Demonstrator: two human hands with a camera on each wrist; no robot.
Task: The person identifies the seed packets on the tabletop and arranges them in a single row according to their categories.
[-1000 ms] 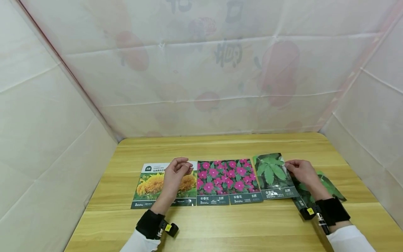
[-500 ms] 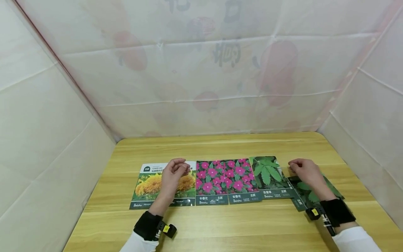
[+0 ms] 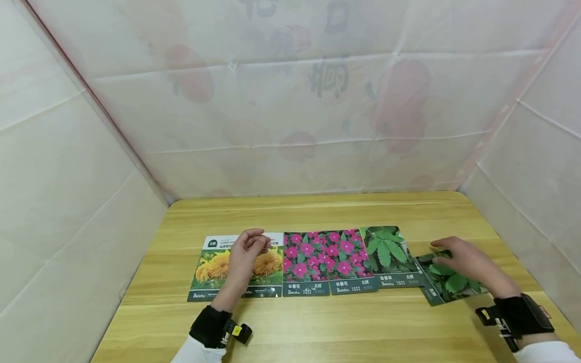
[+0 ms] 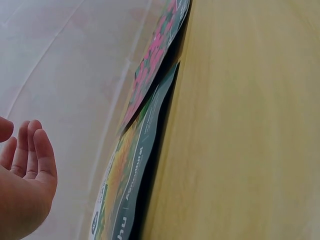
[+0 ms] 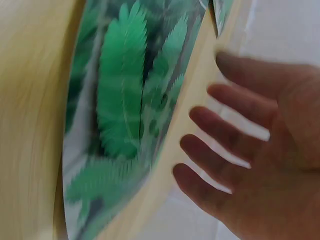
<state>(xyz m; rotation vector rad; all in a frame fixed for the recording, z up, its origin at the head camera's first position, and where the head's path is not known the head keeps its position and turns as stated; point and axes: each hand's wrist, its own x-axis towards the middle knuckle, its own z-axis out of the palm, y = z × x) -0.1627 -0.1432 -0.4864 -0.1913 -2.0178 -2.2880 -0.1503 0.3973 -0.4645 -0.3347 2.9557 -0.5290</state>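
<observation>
A row of seed packets lies on the table. At its left end, yellow-flower packets lie partly hidden under my left hand, which hovers above them with loosely bent fingers and nothing in them. Two pink-flower packets come beside these, then a green-leaf packet. At the right end, a second green-leaf packet lies askew, one corner meeting the first one's edge. My right hand is over its upper right part, hiding some of it. In the right wrist view, the spread fingers hold nothing.
The wooden table has bare surface in front of the row and a strip behind it. A pale cloth wall rises at the table's back edge, with side walls at left and right. Each wrist wears a black band with a camera.
My right hand has let go of the upright green-leaf packet, which lies slightly further left. The hand has moved right, over the askew packet, its fingers opening. My left hand has barely moved.
</observation>
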